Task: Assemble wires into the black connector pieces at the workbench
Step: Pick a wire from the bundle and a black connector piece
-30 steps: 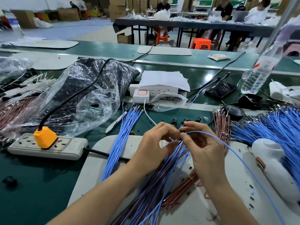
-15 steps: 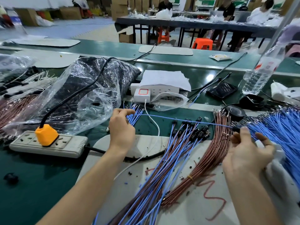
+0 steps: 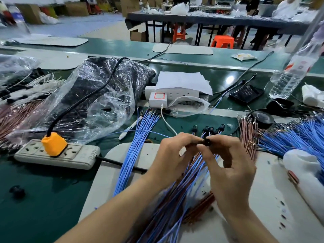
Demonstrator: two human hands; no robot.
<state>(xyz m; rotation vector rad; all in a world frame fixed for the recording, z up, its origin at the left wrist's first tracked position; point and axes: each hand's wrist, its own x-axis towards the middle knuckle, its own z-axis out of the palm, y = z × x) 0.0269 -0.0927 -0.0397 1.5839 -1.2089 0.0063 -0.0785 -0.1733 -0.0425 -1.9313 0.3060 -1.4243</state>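
Both hands meet over the middle of the white mat [image 3: 112,165]. My right hand [image 3: 228,171] pinches a small black connector piece [image 3: 207,142] between thumb and forefinger. My left hand [image 3: 172,155] pinches the end of a thin blue wire [image 3: 140,131] right beside that connector; the wire trails off to the left. Under the hands lies a bundle of assembled blue and brown wires [image 3: 177,204] with black connectors [image 3: 213,129] at its far end. A loose blue wire bundle [image 3: 135,151] lies to the left of my hands.
A power strip with an orange plug [image 3: 54,153] sits at the left, behind it a clear bag of black parts [image 3: 98,95]. More blue wires [image 3: 289,139] and brown wires [image 3: 248,135] lie at the right, with a white bottle [image 3: 303,165], a phone [image 3: 246,92] and a water bottle [image 3: 292,74].
My hands were spread wide apart with the blue wire stretched between them. They have come together at the centre, bringing the wire end and the connector side by side.
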